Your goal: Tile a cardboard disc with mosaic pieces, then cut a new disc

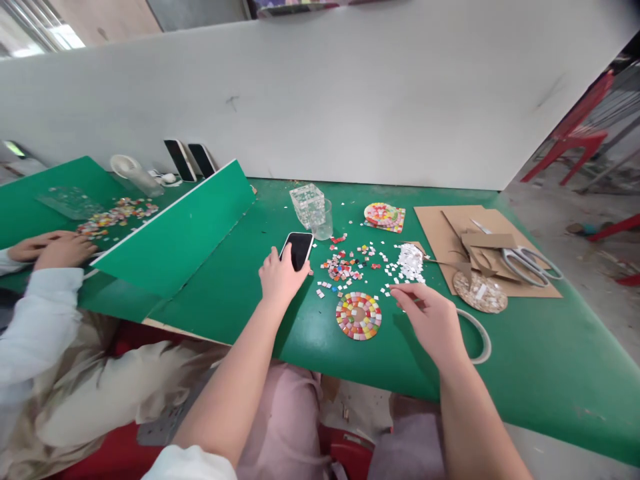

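Observation:
My left hand grips the near end of a smartphone with a dark screen, the fingers along its edge and over the glass. To the right, my right hand has thumb and forefinger pinched together beside the white tiles; whatever is between the tips is too small to make out. A round mosaic coaster lies between my hands, its rings covered with coloured tiles and a bare brown patch near the centre. Beyond it are loose coloured tiles and a heap of white tiles.
A clear cup and a clear box stand behind the phone. Finished-looking mosaic pieces lie farther back. At right are cardboard, scissors and a tape roll. Left of a green divider, another person's hands rest near tiles.

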Available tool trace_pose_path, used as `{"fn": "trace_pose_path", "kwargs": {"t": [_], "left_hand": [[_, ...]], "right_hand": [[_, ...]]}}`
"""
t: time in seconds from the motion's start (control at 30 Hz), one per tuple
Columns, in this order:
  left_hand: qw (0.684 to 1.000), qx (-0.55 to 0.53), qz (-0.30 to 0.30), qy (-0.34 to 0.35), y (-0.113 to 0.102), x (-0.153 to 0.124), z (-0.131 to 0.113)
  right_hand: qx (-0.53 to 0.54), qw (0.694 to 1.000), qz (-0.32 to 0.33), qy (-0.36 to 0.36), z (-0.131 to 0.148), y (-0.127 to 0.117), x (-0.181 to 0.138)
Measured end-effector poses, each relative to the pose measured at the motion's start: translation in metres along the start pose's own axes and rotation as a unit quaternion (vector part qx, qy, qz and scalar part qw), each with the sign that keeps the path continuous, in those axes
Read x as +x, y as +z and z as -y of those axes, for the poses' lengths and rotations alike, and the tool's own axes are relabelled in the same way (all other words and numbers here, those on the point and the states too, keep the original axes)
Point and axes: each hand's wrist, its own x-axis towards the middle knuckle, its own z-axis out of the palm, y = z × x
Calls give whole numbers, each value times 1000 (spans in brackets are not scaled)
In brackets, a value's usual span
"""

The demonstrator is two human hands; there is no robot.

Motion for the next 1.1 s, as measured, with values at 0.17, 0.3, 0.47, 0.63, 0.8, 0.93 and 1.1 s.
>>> {"fn": "trace_pose_path", "kwargs": {"t": [0.17,0.3,0.47,0.63,0.8,0.93,1.1], "left_hand": [[999,-2,-38,27,0,-41,20],[998,-7,-51,25,2,-42,20],[998,-18,-46,30,3,-36,19],[999,-33,-19,27,2,-35,20],[986,-145,-45,63,-22,-42,-8],[877,-431,28,209,-52,-47,-56],[766,-588,61,253,-57,-46,-89]], "right_hand": [[-12,1000,-4,-14,-1,2,-1],[-16,1000,-4,-21,-2,4,-3],[-26,999,-2,-24,-3,5,-5],[-30,999,12,-22,-1,6,-7],[35,999,28,18,7,9,-1],[105,994,27,13,27,8,20],[124,992,10,-16,39,9,38]]}}
